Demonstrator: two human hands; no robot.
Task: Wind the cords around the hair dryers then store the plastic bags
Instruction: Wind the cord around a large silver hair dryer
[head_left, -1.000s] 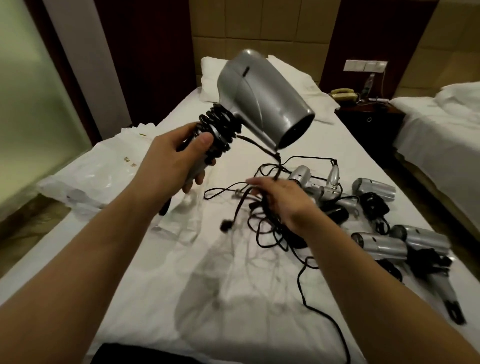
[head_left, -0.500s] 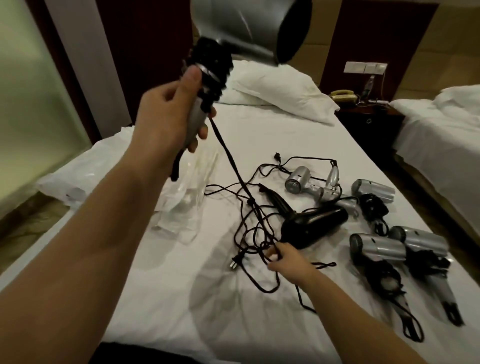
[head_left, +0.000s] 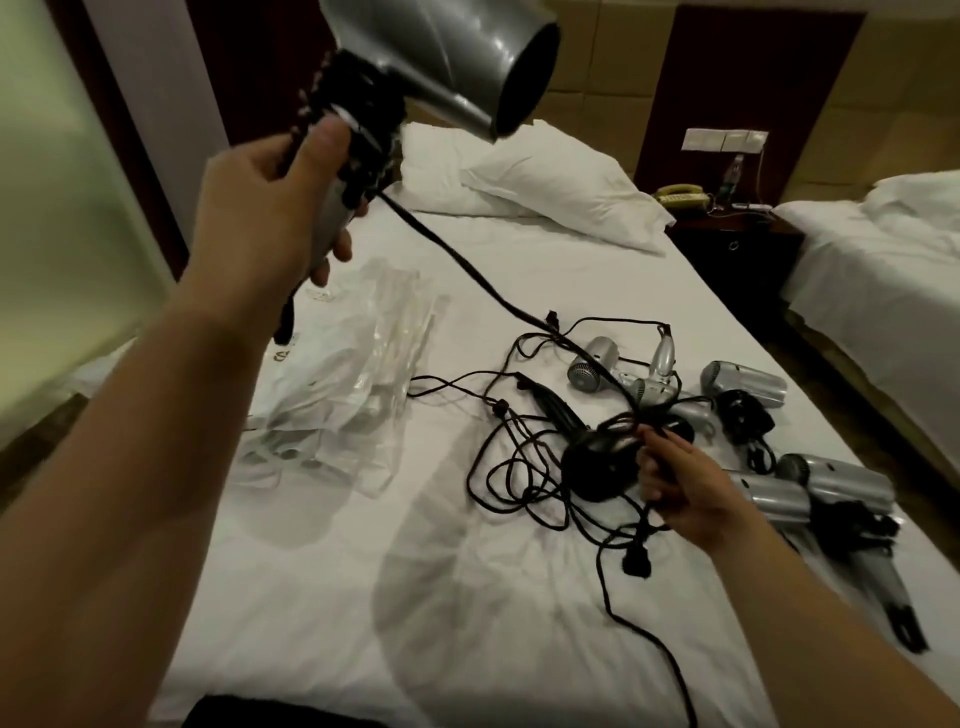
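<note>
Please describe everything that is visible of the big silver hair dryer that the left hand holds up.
The silver hair dryer is raised above the bed, and the top edge of the picture cuts off part of it. Its barrel looks like smooth grey metallic plastic, and the dark round mouth points right and slightly down. Black cord is coiled thickly round the top of the handle. The left hand grips the handle below the coils, with the thumb on them. One stretch of cord runs down from there to the tangle by the right hand.

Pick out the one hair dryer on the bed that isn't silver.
The black hair dryer lying amid the tangled black cords, beside the right hand; every other dryer on the white bed is silver.
</note>
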